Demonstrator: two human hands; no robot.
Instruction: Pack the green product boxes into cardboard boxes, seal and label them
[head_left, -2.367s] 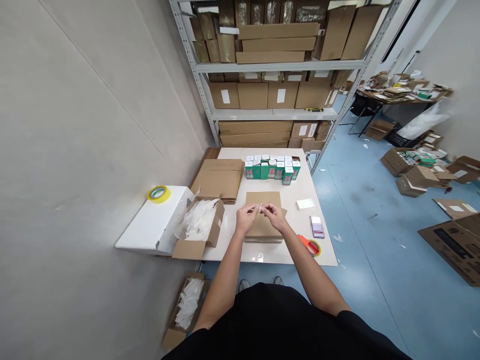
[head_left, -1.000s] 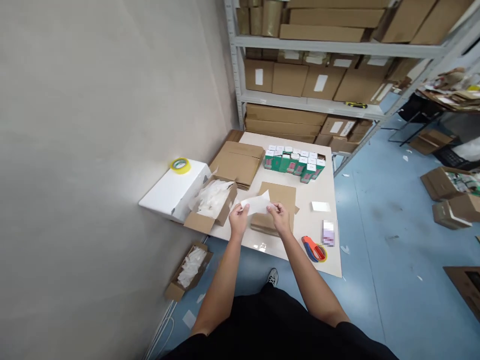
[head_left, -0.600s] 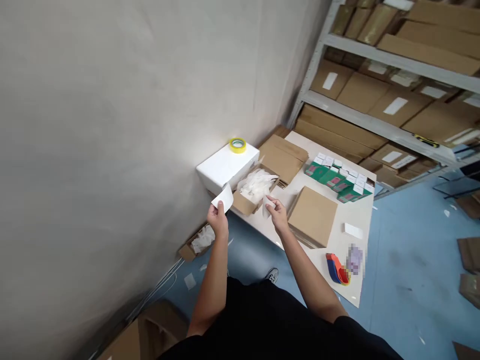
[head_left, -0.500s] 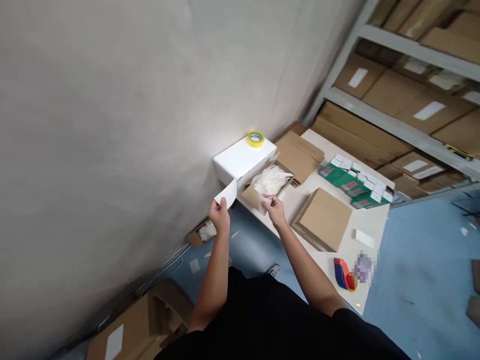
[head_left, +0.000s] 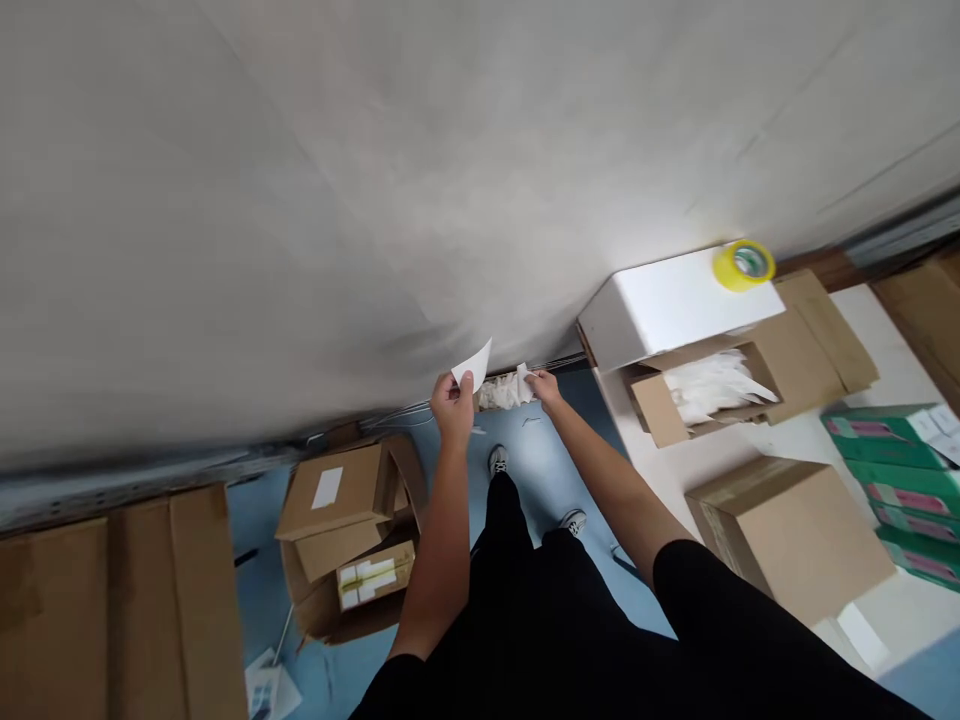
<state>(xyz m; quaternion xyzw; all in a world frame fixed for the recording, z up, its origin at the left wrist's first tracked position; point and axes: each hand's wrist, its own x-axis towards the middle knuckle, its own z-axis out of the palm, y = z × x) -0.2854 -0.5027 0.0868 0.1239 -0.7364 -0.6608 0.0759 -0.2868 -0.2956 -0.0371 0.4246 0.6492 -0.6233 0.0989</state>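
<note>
My left hand (head_left: 453, 404) pinches a small white paper sheet (head_left: 474, 365), which curls up from the fingertips. A thin whitish strip of paper (head_left: 523, 382) hangs from the closed fingers of my right hand (head_left: 543, 386). Both hands are held out in front of me at about the same height, a short gap apart. Behind and below them, on the floor by the wall, sits a box of crumpled white paper scraps (head_left: 496, 393), partly hidden by the hands.
On the right-hand table (head_left: 667, 460) are a white box (head_left: 675, 310) with a yellow tape roll (head_left: 742, 265), an open carton of white material (head_left: 712, 388), a brown carton (head_left: 810, 535) and green boxes (head_left: 892, 490). A large carton (head_left: 319, 620) holding smaller boxes stands on the floor at left.
My view and body have turned left, away from the table, which now lies farther right. Both hands, still holding their papers, have moved from beside the table to over the floor box.
</note>
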